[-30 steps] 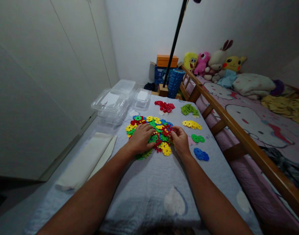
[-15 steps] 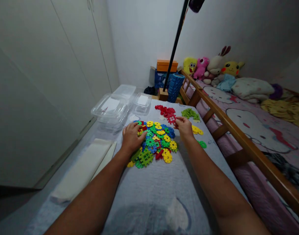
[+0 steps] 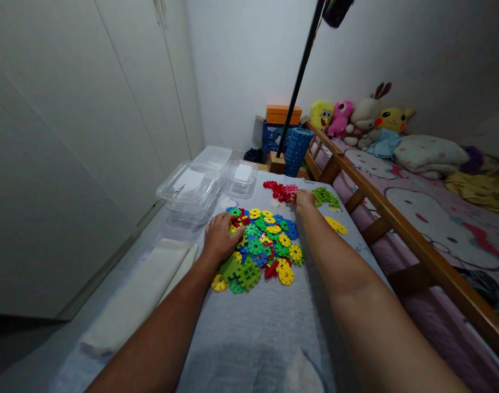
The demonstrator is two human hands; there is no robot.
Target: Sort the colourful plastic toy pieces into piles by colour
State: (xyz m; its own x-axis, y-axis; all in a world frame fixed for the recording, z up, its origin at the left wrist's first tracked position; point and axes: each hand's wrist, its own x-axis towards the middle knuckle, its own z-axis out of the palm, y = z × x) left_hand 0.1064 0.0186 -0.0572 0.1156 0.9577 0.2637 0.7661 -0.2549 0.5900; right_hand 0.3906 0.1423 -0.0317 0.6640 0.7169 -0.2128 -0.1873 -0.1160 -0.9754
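A mixed heap of plastic interlocking toy pieces (image 3: 255,247) lies on the cloth-covered table, with yellow, green, blue and red notched discs and square lattices. My left hand (image 3: 220,236) rests on the heap's left edge, thumb apart from the fingers; its fingertips are partly hidden among the pieces. Farther back, my right hand (image 3: 304,201) pinches a red square lattice piece (image 3: 290,189) at the right end of a red pile (image 3: 277,189). Beside that hand are a pile of light green pieces (image 3: 326,197) and a few yellow discs (image 3: 336,225).
Clear plastic boxes (image 3: 187,188) with lids stand at the back left, a smaller clear box (image 3: 241,176) beside them. A folded white cloth (image 3: 145,292) lies at left. A wooden bed rail (image 3: 380,202) runs along the right side. Behind the table rises a black pole (image 3: 300,76).
My right hand has moved slightly away from me and left, bringing the red lattice piece to the red pile. My left hand stays on the heap. The view has shifted slightly.
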